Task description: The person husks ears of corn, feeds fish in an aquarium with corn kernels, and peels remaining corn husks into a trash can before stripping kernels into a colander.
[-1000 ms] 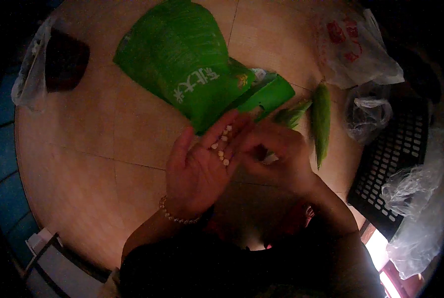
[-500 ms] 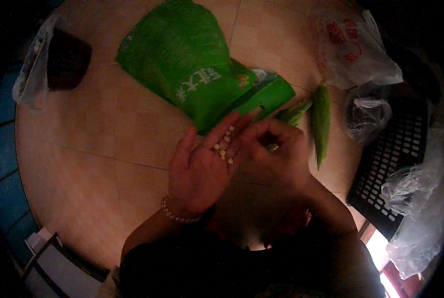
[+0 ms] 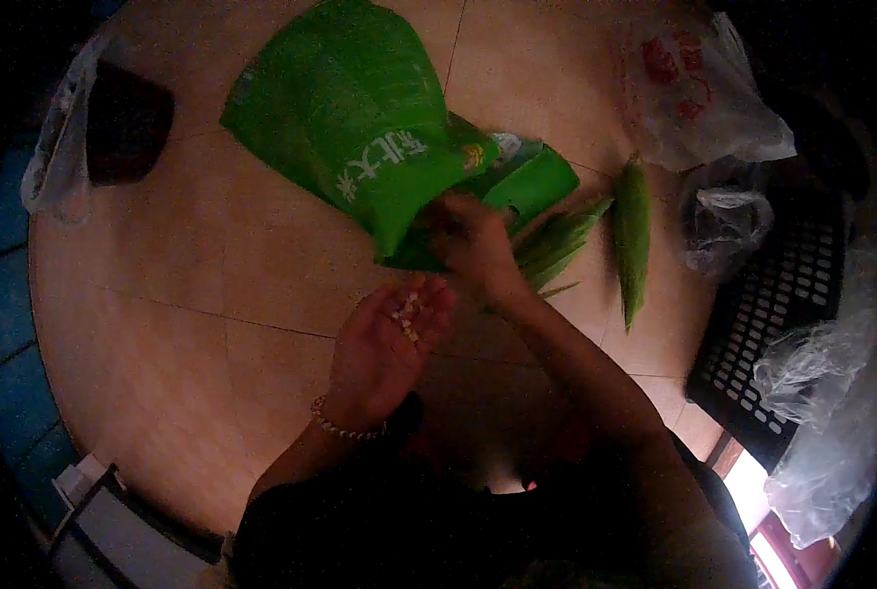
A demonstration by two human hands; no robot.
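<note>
My left hand (image 3: 377,339) is palm up and slightly cupped, with several pale kernels (image 3: 409,316), which look like corn, lying on its fingers. My right hand (image 3: 476,245) reaches forward to the folded mouth of a green printed rice bag (image 3: 345,108). Its fingertips are in shadow at the bag's opening, so what they touch is hidden. Right beside that hand lies a green corn husk or ear in its leaves (image 3: 556,245). Farther right, another ear of corn in its husk (image 3: 633,240) lies on the floor.
On the right, a black perforated basket (image 3: 752,344) stands with clear plastic bags (image 3: 831,442) over its edge. A white bag with red print (image 3: 703,108) lies behind it. At far left is a dark bin (image 3: 129,123) with a plastic bag (image 3: 65,137). Tiled floor (image 3: 163,275) lies underneath.
My right hand has moved from beside my left hand forward and left to the bag's opening. My left hand has drawn back slightly toward me, still carrying the kernels.
</note>
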